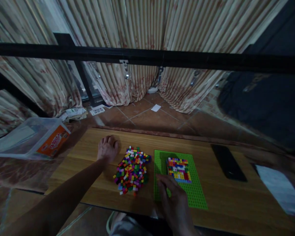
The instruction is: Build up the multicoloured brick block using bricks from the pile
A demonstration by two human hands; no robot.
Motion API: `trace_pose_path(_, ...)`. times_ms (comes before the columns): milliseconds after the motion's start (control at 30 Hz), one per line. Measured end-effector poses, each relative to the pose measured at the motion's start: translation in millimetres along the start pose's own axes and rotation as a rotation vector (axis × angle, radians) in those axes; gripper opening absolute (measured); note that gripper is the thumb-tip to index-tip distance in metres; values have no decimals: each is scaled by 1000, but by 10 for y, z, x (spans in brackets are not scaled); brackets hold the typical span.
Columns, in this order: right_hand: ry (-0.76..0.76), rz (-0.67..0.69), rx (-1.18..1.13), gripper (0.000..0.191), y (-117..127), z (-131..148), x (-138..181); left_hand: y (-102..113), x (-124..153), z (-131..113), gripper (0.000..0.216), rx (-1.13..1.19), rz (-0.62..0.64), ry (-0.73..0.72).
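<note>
My left hand (107,149) rests on the wooden table, fingers loosely spread and nothing visible in them. Just right of it lies a loose pile of small multicoloured toy bricks (132,170). A green studded baseplate (196,193) is flat on the table beyond the pile. On its upper middle sits a block of coloured bricks (179,168) built into a rectangle. Over the baseplate's lower left part, my right hand (175,200) has thumb and forefinger drawn together. Whatever may be between those fingertips is too small and dark to tell.
A black phone (228,162) lies right of the baseplate, with a white sheet (280,188) farther right. A clear plastic bin (27,137) with an orange label stands on the left. A dark metal bar (142,57) crosses in front of the curtains (142,29).
</note>
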State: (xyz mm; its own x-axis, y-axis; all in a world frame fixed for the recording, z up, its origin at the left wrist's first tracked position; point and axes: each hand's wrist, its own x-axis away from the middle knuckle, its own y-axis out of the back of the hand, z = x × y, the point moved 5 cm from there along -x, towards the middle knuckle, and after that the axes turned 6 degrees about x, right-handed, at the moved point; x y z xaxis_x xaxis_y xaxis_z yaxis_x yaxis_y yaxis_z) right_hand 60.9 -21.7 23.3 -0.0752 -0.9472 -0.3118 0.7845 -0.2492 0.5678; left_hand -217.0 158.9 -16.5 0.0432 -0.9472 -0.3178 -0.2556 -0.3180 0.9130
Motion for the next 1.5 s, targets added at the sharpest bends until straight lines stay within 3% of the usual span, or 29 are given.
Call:
trace_pose_path(100,-112,-171,83,24,412,-284,21,-11,-12,14,42,0,-9,-9)
trace_pose_path(233,-214,-172,178,31,632,-567,-51,-25,-25,18,44,-2,7,-26)
trace_pose_path(533,-194,-112,402,30,590,-633,-291,-22,-23,18,47,-13,-7,-17)
trace_pose_path(800,-134,-111,380,31,571,-666,-351,-3,-23,-1,45,0,3,-14)
trace_pose_path(1233,-400,-143,235,38,581,-794,-318,-23,-22,22,45,19,1,-2)
trace_pose_path(1500,-484,-211,156,38,581,-781,-343,-10,-21,12,45,17,15,6)
